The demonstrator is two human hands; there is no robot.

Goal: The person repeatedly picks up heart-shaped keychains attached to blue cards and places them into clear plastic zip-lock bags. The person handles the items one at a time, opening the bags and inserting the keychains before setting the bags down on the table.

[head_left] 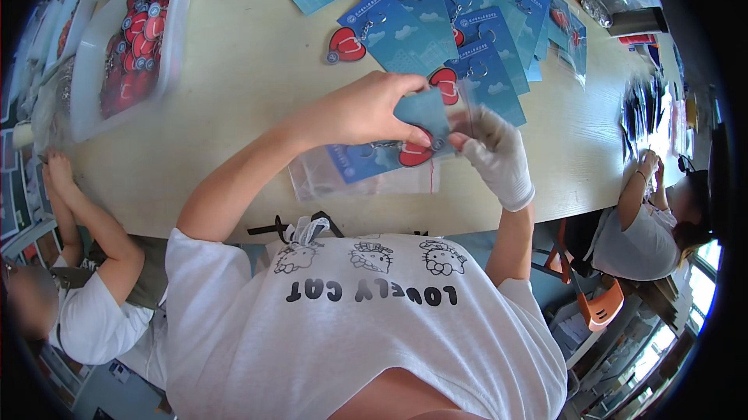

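My bare left hand [362, 108] grips a blue printed card [360, 164] between thumb and fingers, above the near part of the table. A red heart-shaped keychain [415, 154] with a metal chain lies against the card, by my left thumb. My right hand [502, 159], in a white glove with bare fingertips, pinches what looks like a clear plastic sleeve [466, 97] at the card's right end; its fingers are partly blurred. Beneath the card lie clear plastic bags [312, 177]. Just beyond my hands is another red heart keychain [444, 85].
Blue cards [409, 40] with keychains overlap across the far table. At the left stands a translucent bin [173, 46] of red heart pieces. One person [97, 295] sits at the left, another [635, 237] at the right beside dark strips [643, 116]. An orange chair part [600, 308] is at lower right.
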